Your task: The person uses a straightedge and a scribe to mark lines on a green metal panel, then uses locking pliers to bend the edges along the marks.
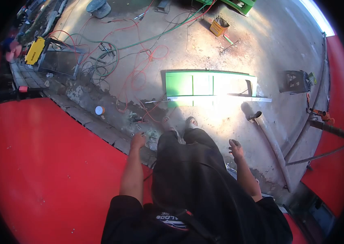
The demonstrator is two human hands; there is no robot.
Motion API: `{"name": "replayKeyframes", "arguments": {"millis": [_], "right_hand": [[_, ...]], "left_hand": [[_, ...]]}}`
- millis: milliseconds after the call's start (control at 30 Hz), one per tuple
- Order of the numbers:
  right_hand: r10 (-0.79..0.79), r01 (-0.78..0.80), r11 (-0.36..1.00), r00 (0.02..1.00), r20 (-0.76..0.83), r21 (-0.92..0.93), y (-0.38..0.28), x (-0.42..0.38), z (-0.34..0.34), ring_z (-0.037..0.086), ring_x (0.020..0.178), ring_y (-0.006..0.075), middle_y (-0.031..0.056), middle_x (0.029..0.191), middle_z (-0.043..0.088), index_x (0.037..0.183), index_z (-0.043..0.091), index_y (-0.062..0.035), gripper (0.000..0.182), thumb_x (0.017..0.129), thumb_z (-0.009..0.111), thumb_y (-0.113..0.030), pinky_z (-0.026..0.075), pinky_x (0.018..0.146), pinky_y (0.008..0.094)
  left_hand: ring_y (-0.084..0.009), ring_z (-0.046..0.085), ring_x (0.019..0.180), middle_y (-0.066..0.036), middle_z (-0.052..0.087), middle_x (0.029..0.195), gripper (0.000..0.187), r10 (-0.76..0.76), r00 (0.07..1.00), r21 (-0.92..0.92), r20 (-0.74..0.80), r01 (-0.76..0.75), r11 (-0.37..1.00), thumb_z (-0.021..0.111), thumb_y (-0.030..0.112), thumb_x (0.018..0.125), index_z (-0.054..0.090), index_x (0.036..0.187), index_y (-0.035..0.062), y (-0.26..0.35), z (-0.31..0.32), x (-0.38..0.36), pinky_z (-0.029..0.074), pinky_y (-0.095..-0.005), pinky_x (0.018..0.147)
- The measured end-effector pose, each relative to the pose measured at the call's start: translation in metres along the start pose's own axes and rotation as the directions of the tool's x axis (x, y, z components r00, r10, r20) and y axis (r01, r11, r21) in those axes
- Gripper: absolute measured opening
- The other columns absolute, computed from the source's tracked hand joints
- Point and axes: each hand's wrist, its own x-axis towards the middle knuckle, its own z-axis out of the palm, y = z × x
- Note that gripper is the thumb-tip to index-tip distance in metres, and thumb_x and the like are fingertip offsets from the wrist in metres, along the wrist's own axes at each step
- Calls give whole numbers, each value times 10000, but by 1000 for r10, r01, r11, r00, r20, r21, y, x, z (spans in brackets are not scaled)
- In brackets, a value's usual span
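Right hand (236, 149) hangs open over bare floor (224, 128).

Panel (188, 83) on floor (172, 49) ahead of right hand (236, 149), strip (180, 98) across panel, pipe (270, 140) right of right hand, hoses (139, 42) ahead of left hand (138, 140), cup (100, 110) ahead-left.

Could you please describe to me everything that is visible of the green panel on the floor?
The green panel is long, flat and probably painted metal. It lies on the bare floor ahead of the person's feet. Lines divide its left part into sections; glare washes out much of the right, where a dark, slanted shape shows. A pale straight bar crosses its near side and sticks out past the right end. Neither hand touches it.
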Motion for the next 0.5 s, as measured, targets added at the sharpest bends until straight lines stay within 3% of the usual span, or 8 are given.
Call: {"name": "replayKeyframes", "arguments": {"millis": [333, 500], "right_hand": [[73, -73, 997, 992, 105, -9, -18, 60, 17, 652, 1065, 314, 169, 1307, 610, 1397, 507, -8, 712, 903, 664, -496, 538, 770, 390], [-107, 95, 989, 989, 104, 112, -45, 56, 28, 650, 1072, 329, 186, 1306, 605, 1394, 501, 10, 752, 894, 665, -528, 543, 815, 414]], "left_hand": [[-358, 600, 1201, -191, 644, 1276, 442, 48, 999, -17, 7, -48, 999, 566, 270, 881, 648, 1270, 80, 52, -16, -23, 463, -435, 1029], [-359, 596, 1206, -200, 642, 1276, 448, 76, 996, 47, 36, -78, 996, 586, 279, 878, 647, 1269, 70, 18, -5, -15, 460, -437, 1033]]}}
